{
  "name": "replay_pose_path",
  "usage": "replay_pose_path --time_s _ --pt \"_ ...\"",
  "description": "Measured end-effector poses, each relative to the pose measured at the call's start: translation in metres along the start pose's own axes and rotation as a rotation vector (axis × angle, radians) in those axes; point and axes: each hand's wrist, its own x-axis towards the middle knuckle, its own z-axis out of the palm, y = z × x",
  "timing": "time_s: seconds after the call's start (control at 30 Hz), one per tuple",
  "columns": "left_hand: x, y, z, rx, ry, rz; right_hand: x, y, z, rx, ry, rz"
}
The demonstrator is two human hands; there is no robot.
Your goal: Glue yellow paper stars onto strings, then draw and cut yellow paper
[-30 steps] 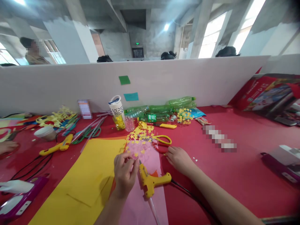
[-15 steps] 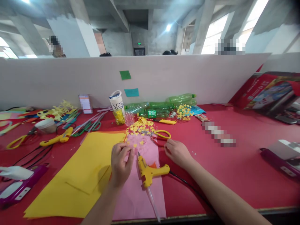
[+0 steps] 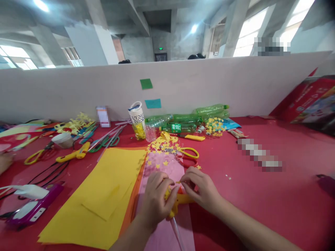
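Note:
Above the yellow glue gun (image 3: 184,199), my two hands nearly meet. My right hand (image 3: 200,186) pinches a small yellow piece (image 3: 178,182) at its fingertips. Close to that piece, my left hand (image 3: 158,197) has its fingers drawn together; what they hold is too small to make out. Both hands partly cover the glue gun, whose clear glue stick points toward the front edge. Under it lies a pink sheet (image 3: 159,174) with a few yellow stars (image 3: 165,163) on its far part. More stars are heaped beyond, beside scissors with yellow and red handles (image 3: 190,152).
Yellow sheets (image 3: 96,195) lie to the left, near a purple power strip (image 3: 36,207) and a second glue gun (image 3: 74,153). Green bottles (image 3: 183,120), a white cup (image 3: 136,115) and a yellow cutter (image 3: 195,138) stand or lie behind. Part of another person's hand (image 3: 4,163) shows at far left.
My left hand has moved right and my right hand has come in to meet it over the glue gun. The yellow piece now shows between them. The view has shifted slightly left.

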Motion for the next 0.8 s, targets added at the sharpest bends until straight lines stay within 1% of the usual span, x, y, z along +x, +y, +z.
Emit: replay_pose_path --time_s 0.1,0.17,0.27,0.37,0.43,0.5,0.57,0.63,0.73,0.8 --pt "-0.002 -0.001 0.002 -0.006 -0.017 -0.027 -0.007 -0.001 0.003 -0.200 0.000 -0.143" --pt "-0.003 0.000 0.003 -0.027 -0.046 -0.027 -0.009 0.000 0.004 -0.302 0.004 -0.204" --pt "-0.005 0.001 0.003 -0.078 -0.085 -0.038 -0.011 0.001 0.004 -0.384 0.012 -0.246" --pt "-0.005 0.002 0.001 -0.171 -0.124 -0.124 -0.012 0.003 0.001 -0.460 -0.002 -0.282" --pt "-0.003 0.003 -0.001 -0.261 -0.143 -0.222 -0.012 0.003 -0.001 -0.517 -0.022 -0.326" --pt "0.001 0.003 -0.002 -0.380 -0.159 -0.317 -0.012 0.002 -0.005 -0.569 -0.047 -0.401" --pt "0.005 0.003 -0.002 -0.538 -0.194 -0.398 -0.011 0.000 -0.010 -0.609 -0.076 -0.495" --pt "0.008 0.003 0.000 -0.731 -0.259 -0.485 -0.007 -0.003 -0.015 -0.627 -0.102 -0.571" --pt "0.011 0.003 0.001 -0.955 -0.323 -0.595 -0.002 -0.006 -0.017 -0.634 -0.122 -0.628" --pt "0.012 0.004 -0.001 -1.002 -0.315 -0.622 0.001 -0.005 -0.016 -0.642 -0.127 -0.645"
